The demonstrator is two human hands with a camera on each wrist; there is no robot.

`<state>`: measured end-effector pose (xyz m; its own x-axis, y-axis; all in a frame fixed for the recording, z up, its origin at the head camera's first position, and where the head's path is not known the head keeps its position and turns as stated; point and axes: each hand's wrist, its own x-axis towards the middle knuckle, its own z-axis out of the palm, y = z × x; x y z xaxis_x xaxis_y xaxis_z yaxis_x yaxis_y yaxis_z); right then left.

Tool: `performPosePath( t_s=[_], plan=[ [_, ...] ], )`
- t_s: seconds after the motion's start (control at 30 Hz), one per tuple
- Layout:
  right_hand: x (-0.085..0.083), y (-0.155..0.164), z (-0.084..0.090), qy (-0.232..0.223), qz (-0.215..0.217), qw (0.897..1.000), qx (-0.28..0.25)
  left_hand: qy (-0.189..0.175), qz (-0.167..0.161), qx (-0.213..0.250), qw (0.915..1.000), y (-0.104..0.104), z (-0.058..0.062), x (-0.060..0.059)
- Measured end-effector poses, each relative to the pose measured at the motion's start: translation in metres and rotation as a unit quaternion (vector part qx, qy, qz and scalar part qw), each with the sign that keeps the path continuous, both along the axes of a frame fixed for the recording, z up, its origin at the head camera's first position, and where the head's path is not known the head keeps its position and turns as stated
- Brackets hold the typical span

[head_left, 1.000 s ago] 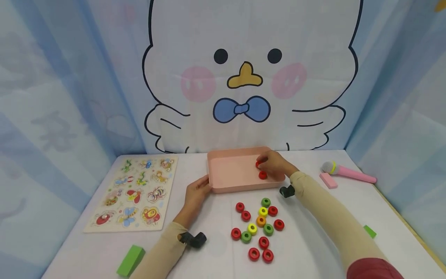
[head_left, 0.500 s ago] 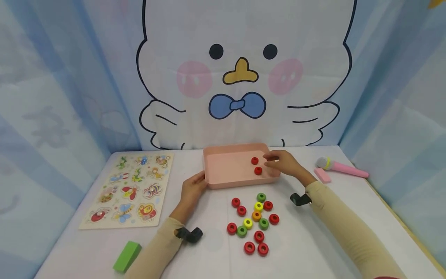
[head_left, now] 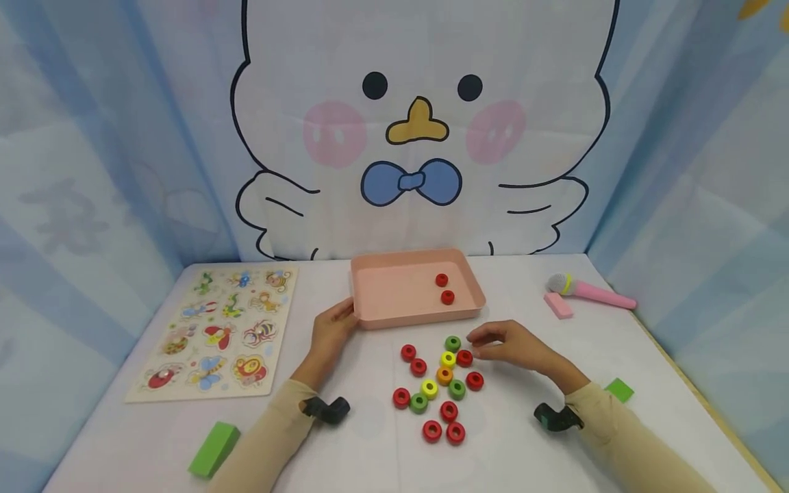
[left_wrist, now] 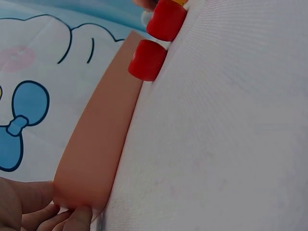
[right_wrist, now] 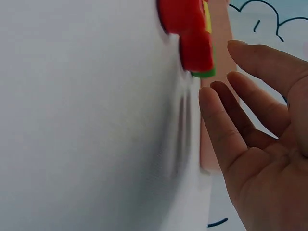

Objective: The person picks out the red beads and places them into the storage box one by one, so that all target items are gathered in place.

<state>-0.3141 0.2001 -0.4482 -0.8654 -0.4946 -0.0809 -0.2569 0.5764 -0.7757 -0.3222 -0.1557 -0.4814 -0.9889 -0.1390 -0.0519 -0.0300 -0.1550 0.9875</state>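
My left hand [head_left: 333, 334] grips the near left corner of a shallow pink tray [head_left: 394, 294]; in the left wrist view the thumb lies at its upper rim and the other fingers curl against its end. Two red rings, one red ring [head_left: 442, 280] behind another red ring [head_left: 447, 297], lie in the tray's right part. My right hand [head_left: 514, 348] hovers right of the loose rings, holding nothing, its fingers loosely bent and apart. Nearest to its fingertips are a green ring [head_left: 453, 344] and a red ring [head_left: 464, 358]. More red, green, yellow and orange rings lie scattered in front of the tray.
A board with insect pictures [head_left: 212, 335] lies at the left, with a green block [head_left: 214, 450] before it. At the right are a pink toy microphone [head_left: 594, 292], a pink block [head_left: 557, 305] and a green piece [head_left: 619, 390] partly behind the right sleeve. A printed curtain [head_left: 419, 219] hangs behind.
My right hand let go of a red ring in the tray, drew out to the right and came nearer, down beside the loose rings. My left hand stays at the tray; the head view shifted slightly.
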Motion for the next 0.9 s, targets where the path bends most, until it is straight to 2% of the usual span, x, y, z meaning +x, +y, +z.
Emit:
performPosePath(
  t_s=[0.1, 0.2, 0.4, 0.7, 0.9],
  plan=[
    [0.006, -0.007, -0.008, -0.002, 0.024, 1.0, 0.0, -0.002, 0.004, 0.003, 1.0, -0.001, 0.0, -0.001],
    [0.009, -0.013, -0.011, 0.012, 0.027, 1.0, 0.006, -0.003, 0.006, 0.004, 1.0, -0.002, 0.0, -0.002],
    [0.007, -0.016, -0.005, 0.039, 0.025, 0.999, 0.014, -0.005, 0.004, -0.001, 1.0, -0.001, 0.001, -0.001],
    [-0.02, -0.022, 0.014, 0.056, -0.005, 0.998, 0.021, -0.007, 0.01, 0.0, 0.9999, -0.001, 0.0, -0.002],
    [-0.039, -0.035, 0.019, 0.059, -0.019, 0.998, -0.001, -0.003, 0.011, 0.01, 0.9999, 0.002, 0.0, -0.003]
  ],
)
